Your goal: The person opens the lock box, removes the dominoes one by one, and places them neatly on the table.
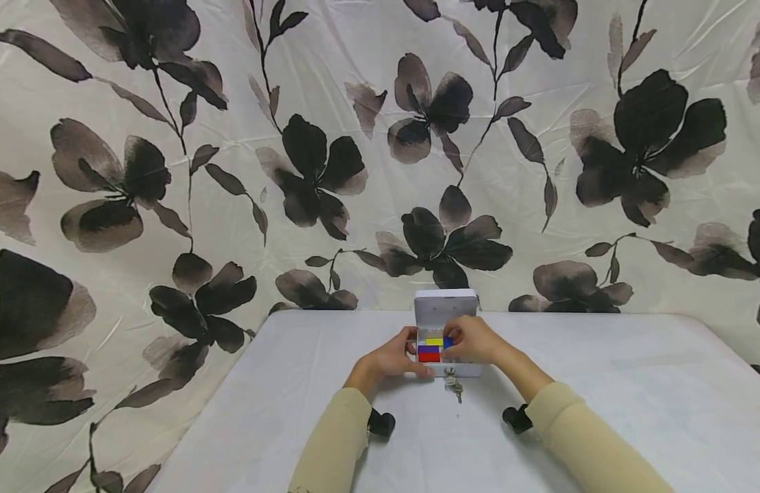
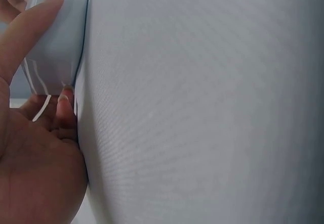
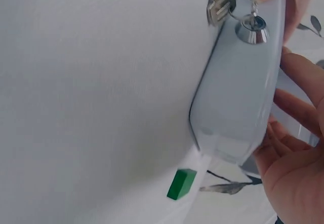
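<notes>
A small white metal lock box sits on the table with its lid raised. My left hand grips its left side, thumb on the front wall and fingers round the corner. Inside, a red block, a purple block and a yellow block lie at the left. Reaching over the right wall, my right hand pinches a blue block in the box; its fingers partly cover it. Keys hang from the front lock.
On the table right of the box lies a green block, seen in the right wrist view. White cloth covers the table. Behind its far edge hangs a flower-patterned curtain.
</notes>
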Tool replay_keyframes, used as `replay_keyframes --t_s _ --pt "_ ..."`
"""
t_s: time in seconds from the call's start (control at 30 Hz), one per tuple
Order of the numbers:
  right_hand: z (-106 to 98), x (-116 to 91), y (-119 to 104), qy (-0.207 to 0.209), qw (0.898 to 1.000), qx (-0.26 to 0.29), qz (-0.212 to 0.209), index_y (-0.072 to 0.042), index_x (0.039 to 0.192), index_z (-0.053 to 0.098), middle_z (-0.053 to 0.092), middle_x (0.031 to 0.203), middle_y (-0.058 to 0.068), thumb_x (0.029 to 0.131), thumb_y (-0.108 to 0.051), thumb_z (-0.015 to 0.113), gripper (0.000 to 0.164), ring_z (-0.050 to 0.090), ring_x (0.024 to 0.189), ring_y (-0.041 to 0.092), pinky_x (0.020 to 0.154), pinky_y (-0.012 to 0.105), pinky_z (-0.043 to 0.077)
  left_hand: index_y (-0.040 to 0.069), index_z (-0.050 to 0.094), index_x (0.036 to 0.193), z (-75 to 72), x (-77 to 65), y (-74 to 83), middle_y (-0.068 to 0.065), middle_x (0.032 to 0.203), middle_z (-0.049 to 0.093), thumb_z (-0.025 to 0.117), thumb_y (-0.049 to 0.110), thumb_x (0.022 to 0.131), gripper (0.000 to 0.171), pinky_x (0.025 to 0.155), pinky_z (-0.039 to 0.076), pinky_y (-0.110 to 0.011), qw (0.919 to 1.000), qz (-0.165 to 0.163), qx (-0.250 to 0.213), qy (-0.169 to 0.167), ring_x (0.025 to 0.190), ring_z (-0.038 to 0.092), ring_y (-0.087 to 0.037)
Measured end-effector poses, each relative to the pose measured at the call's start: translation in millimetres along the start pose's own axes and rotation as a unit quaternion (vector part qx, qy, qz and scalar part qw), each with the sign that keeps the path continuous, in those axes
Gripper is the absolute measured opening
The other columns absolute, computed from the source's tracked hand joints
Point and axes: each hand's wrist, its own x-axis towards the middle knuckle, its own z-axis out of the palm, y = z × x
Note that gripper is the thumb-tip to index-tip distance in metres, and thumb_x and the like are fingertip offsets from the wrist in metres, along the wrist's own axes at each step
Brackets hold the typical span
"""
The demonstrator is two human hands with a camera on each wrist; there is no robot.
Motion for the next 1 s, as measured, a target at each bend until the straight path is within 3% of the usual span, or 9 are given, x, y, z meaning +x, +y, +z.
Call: replay_keyframes --t_s 0.27,0.53,1.0 --pt "-16 -9 4 0.018 0.999 0.03 0.001 0.0 0.114 0.07 0.069 0.104 0.011 0.085 -0.016 0.085 0.036 0.065 0.09 0.021 0.087 0.043 0.057 0.015 0.033 0.153 -3.4 0.3 0.6 -0.007 0.119 0.052 0.09 0.026 0.08 0.093 0.103 0.044 -0.045 0.9999 0.012 0.009 0.004 0.112 0.048 -0.025" --pt "-34 -21 9 0.026 0.999 0.028 0.012 0.003 0.121 0.068 0.068 0.11 0.014 0.087 -0.013 0.083 0.041 0.066 0.095 0.025 0.085 0.041 0.059 0.014 0.034 0.153 -6.1 4.0 -2.0 -0.006 0.119 0.052 0.091 0.026 0.079 0.094 0.098 0.044 -0.04 0.9996 0.025 0.016 -0.002 0.112 0.048 -0.024" --pt "-48 -41 42 0.011 0.999 0.013 0.027 0.005 0.118 0.068 0.068 0.108 0.015 0.085 -0.012 0.084 0.041 0.066 0.09 0.024 0.079 0.037 0.059 0.013 0.032 0.154 -1.8 6.6 -6.9 -0.007 0.119 0.052 0.091 0.023 0.079 0.096 0.101 0.043 -0.043 0.9997 0.022 0.007 -0.011 0.114 0.048 -0.024"
